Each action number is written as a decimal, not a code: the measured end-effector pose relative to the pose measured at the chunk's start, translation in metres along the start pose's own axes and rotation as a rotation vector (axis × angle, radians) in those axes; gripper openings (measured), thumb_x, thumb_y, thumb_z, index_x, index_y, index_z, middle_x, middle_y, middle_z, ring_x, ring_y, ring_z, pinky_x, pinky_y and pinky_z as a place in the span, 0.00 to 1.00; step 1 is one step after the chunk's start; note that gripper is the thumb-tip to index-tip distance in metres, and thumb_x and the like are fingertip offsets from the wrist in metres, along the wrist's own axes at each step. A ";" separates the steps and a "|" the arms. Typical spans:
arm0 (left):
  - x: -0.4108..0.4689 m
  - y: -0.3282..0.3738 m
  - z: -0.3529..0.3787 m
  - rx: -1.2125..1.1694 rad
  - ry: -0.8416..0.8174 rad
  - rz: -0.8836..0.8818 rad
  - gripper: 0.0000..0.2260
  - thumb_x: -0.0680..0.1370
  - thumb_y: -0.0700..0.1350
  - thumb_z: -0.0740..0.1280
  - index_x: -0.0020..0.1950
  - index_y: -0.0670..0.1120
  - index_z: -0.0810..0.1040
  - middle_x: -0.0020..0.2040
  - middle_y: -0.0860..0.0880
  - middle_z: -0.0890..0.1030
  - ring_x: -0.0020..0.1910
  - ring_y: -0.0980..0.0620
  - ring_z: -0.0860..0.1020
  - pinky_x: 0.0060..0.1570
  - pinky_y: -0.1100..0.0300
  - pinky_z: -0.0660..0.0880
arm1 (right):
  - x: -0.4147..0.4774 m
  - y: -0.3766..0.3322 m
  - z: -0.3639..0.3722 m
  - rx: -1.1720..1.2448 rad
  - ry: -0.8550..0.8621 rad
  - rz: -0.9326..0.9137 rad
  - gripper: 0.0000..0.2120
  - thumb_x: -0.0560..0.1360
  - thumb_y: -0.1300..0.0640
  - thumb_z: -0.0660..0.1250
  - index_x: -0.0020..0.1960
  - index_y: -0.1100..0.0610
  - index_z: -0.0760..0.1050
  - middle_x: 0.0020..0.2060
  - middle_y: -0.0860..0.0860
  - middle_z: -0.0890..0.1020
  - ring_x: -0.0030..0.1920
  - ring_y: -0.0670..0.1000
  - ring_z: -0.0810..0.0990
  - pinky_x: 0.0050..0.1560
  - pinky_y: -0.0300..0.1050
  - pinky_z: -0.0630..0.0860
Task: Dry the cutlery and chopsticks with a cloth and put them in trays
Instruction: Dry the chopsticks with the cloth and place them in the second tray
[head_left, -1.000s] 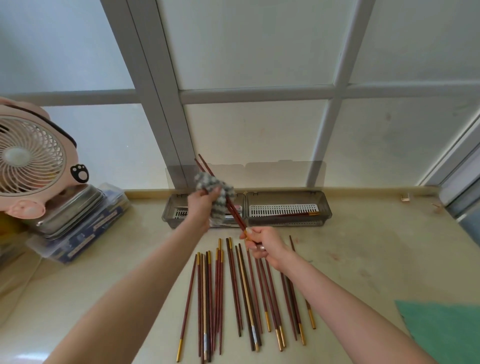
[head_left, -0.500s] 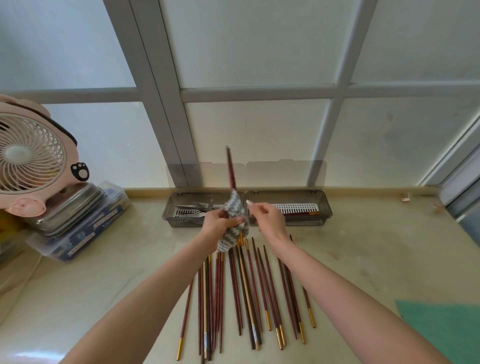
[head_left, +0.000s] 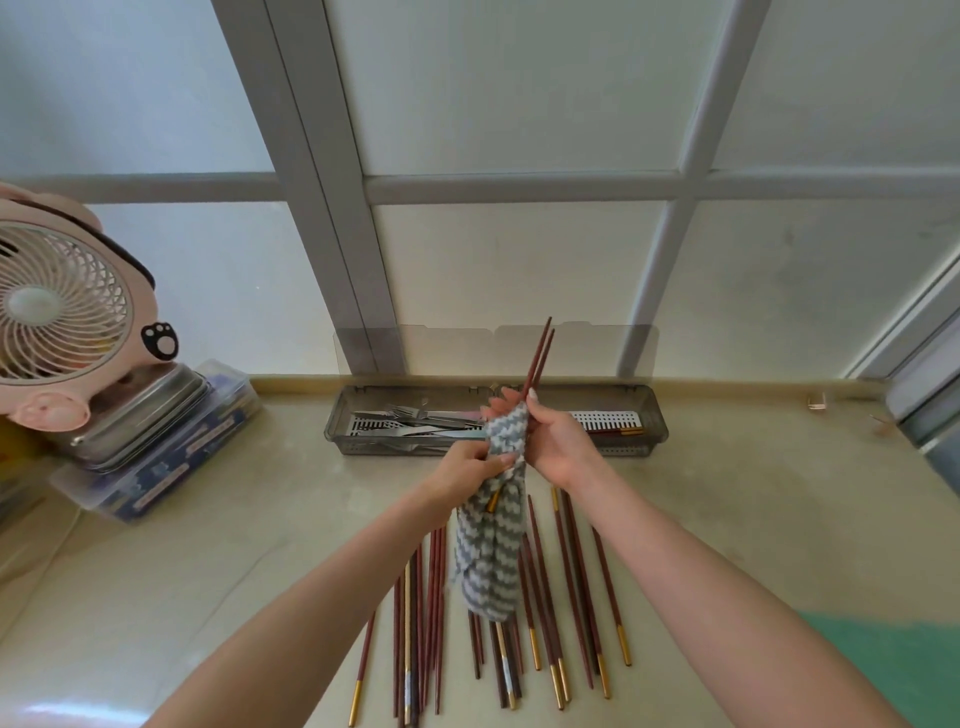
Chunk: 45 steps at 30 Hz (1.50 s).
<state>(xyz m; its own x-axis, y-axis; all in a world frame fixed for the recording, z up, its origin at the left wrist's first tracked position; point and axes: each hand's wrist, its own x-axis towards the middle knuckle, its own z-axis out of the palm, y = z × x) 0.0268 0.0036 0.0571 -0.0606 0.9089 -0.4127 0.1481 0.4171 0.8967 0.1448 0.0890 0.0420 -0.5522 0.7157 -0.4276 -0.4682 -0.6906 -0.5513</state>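
A pair of dark red chopsticks (head_left: 540, 353) points up and slightly right above the trays, with a gold tip showing low in the cloth folds. A grey-and-white zigzag cloth (head_left: 491, 561) is wrapped round their lower part and hangs down. My left hand (head_left: 465, 470) grips the cloth from the left. My right hand (head_left: 558, 441) grips the cloth-wrapped pair from the right, higher up. Several loose chopsticks (head_left: 571, 597) lie fanned on the counter below. The left grey tray (head_left: 343, 421) holds forks and knives; the right tray (head_left: 649, 415) holds a few chopsticks.
A pink fan (head_left: 57, 312) stands at the left on a steel box (head_left: 145, 415) stacked on a plastic container. A green mat (head_left: 904, 670) lies at the lower right. The trays' clear lids lean against a frosted window behind them.
The held pair has swung from leaning left to pointing up and slightly right. The cloth has slid down and now hangs long. My right hand rose to hold the pair beside the left.
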 end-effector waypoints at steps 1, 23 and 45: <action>0.001 0.000 0.000 0.003 -0.003 -0.002 0.09 0.78 0.47 0.65 0.48 0.40 0.77 0.46 0.44 0.81 0.45 0.50 0.80 0.43 0.63 0.75 | 0.001 -0.002 0.000 0.052 0.012 -0.002 0.12 0.82 0.58 0.55 0.55 0.63 0.74 0.44 0.59 0.84 0.52 0.57 0.81 0.55 0.53 0.74; 0.030 -0.005 -0.011 -0.280 0.256 -0.103 0.10 0.75 0.38 0.68 0.54 0.35 0.78 0.44 0.44 0.81 0.42 0.50 0.80 0.43 0.59 0.78 | 0.051 -0.044 0.003 0.116 0.061 -0.344 0.05 0.81 0.62 0.58 0.51 0.61 0.72 0.33 0.55 0.76 0.35 0.53 0.82 0.49 0.54 0.81; 0.020 -0.004 -0.040 -0.475 0.483 -0.150 0.12 0.76 0.40 0.67 0.58 0.37 0.77 0.48 0.42 0.81 0.46 0.47 0.80 0.43 0.57 0.77 | 0.087 -0.061 -0.135 -2.008 0.344 -0.107 0.16 0.79 0.60 0.61 0.65 0.53 0.76 0.61 0.55 0.78 0.61 0.57 0.75 0.64 0.51 0.70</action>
<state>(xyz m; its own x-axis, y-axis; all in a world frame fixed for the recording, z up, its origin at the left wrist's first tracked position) -0.0141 0.0206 0.0511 -0.4958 0.6961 -0.5193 -0.3376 0.3964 0.8537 0.2184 0.2077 -0.0589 -0.3403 0.8898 -0.3039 0.9141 0.2373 -0.3288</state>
